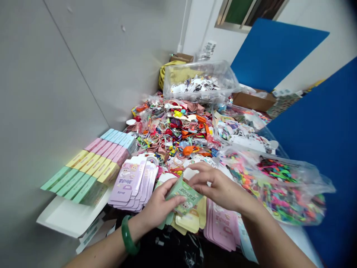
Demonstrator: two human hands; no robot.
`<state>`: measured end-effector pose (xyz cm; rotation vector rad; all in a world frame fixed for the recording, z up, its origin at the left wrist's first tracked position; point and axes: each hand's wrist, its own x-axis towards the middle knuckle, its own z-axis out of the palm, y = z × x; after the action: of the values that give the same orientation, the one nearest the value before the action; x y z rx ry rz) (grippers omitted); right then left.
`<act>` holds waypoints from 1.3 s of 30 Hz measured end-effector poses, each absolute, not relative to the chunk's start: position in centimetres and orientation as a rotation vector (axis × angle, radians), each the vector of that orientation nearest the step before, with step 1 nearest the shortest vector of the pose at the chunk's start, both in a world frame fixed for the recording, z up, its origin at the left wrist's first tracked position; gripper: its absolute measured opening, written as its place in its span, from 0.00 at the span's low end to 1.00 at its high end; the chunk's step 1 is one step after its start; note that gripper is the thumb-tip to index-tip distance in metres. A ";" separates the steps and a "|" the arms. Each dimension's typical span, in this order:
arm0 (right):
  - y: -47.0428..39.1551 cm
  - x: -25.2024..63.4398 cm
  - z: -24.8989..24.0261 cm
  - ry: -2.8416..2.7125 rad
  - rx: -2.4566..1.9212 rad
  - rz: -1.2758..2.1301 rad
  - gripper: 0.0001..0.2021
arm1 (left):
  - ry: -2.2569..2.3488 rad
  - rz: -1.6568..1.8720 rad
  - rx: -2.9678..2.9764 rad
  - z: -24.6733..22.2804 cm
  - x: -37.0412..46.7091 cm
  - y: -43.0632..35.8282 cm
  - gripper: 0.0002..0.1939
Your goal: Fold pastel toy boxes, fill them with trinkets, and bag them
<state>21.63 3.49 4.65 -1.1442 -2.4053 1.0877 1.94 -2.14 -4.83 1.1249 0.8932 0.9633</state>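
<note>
Head view: left hand (160, 204) has the green box (184, 196) gripped, thumb across the printed front, fingers behind it. Box is tilted, open end up, over the yellow stack (187, 222) of flat cartons. Right hand (209, 183) is at the open end, fingers bent and close together, touching the rim; can't tell if they pinch a flap. Purple stack (122, 186) sits left of the box, pink stack (220, 229) right, blue stack (247, 238) partly under the right forearm. White tray (72, 217) far left, filled boxes (95, 160) in green, yellow, pink, blue rows. Trinket heap (178, 130) beyond the hands; clear bin (228, 76) behind that; bag (290, 197) of bright bits at right.
</note>
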 end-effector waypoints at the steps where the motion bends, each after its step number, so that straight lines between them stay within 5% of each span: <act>1: 3.9 21.7 4.6 -2.415 -1.096 1.181 0.08 | 0.891 0.948 1.119 -4.9 1.8 -2.4 0.22; 4: 6.0 21.6 3.9 -2.274 -1.120 1.253 0.11 | 0.879 0.874 1.114 -5.2 1.7 -3.2 0.21; 9: 9.6 18.3 -0.5 -2.414 -1.477 0.703 0.10 | 0.867 0.802 1.108 -5.1 1.7 -4.5 0.21; 15: 10.9 14.4 -4.7 -2.679 -1.490 0.462 0.20 | 0.912 0.773 1.197 -4.7 1.3 -4.6 0.21; 22: 14.0 16.4 -4.4 -2.781 -1.546 0.435 0.08 | 1.033 0.790 1.208 -5.8 0.6 -4.1 0.23; 39: 9.4 15.1 -4.1 -2.894 -1.703 0.295 0.12 | 0.963 0.780 1.182 -5.4 1.1 -3.5 0.20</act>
<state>15.06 9.37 -4.05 -1.7029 -2.8943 0.2946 1.09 -3.46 -5.44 1.1819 0.9629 0.7803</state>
